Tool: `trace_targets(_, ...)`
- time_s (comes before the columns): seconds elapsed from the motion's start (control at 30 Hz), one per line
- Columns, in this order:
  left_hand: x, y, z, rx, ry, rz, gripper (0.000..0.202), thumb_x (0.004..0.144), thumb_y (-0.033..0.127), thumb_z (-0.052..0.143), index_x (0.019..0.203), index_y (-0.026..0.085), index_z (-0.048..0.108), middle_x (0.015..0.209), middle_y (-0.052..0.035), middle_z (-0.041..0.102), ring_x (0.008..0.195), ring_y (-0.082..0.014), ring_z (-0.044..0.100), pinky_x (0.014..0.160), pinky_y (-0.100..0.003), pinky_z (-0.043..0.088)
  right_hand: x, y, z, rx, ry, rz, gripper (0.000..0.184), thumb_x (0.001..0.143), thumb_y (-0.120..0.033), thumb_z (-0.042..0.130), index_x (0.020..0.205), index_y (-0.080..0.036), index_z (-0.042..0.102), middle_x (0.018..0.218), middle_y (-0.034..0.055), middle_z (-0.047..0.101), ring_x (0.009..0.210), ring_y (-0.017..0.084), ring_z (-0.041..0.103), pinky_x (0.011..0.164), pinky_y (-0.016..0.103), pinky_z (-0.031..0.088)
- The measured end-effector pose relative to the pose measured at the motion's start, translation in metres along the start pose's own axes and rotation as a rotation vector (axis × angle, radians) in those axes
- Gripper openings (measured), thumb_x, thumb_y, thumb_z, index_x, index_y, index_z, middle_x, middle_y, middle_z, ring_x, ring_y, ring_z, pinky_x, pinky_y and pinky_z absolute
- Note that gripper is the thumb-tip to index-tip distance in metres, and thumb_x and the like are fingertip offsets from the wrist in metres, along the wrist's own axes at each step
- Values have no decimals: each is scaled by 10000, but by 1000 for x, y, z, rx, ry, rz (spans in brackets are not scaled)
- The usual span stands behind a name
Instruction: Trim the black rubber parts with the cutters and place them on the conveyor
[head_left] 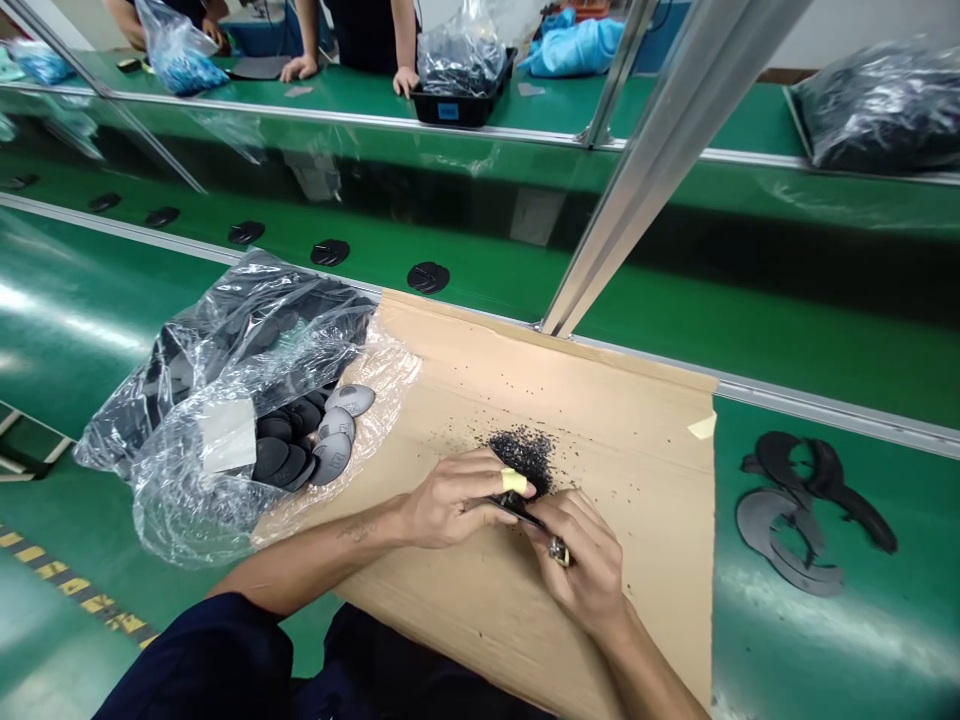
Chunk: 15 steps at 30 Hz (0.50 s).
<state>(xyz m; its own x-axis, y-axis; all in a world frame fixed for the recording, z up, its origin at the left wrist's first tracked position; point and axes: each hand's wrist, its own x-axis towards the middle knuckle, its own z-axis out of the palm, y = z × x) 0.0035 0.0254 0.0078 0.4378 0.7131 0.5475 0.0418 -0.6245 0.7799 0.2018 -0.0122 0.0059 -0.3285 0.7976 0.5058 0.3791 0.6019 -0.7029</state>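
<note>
left hand [457, 497], right hand [581, 565] pinch black piece [517, 508] well inside cardboard sheet [622, 440] edges

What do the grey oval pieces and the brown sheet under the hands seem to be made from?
The grey oval pieces look like moulded rubber or plastic: matte, with a mark; which one is unclear. The sheet looks like cardboard: dull tan paper surface.

Curved dark offcuts [772, 515] on a green workbench [900, 500], a clear plastic bag [877, 105] beyond.
</note>
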Motion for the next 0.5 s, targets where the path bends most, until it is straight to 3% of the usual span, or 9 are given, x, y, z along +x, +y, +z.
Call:
trace_targets(0.2, 2, 3, -1, 26, 58, 26, 164, 929, 295, 689, 1022, 168, 735, 825, -77, 770, 738, -164, 695, 723, -321, 581, 1, 6, -2, -17, -26, -35, 290, 864, -59, 568, 1095, -224, 624, 878, 83, 688, 724, 210, 623, 651, 376, 486)
trace_targets(0.33, 2, 2, -4, 19, 3, -1, 181, 948, 281, 663, 1055, 147, 722, 874, -94, 772, 772, -160, 695, 721, -307, 579, 2, 4, -1, 21, -10, -26, 266, 859, -50, 588, 1064, -217, 618, 871, 82, 678, 726, 203, 609, 646, 368, 486)
trace_targets(0.5, 0, -2, -3, -27, -38, -63, 302, 952, 385, 645, 1109, 135, 712, 925, -114, 768, 826, -178, 704, 759, -315, 584, 2, 2, 1, 48, 2, -8, 255, 874, -47, 579, 1058, -217, 626, 835, 69, 662, 711, 197, 592, 645, 365, 483)
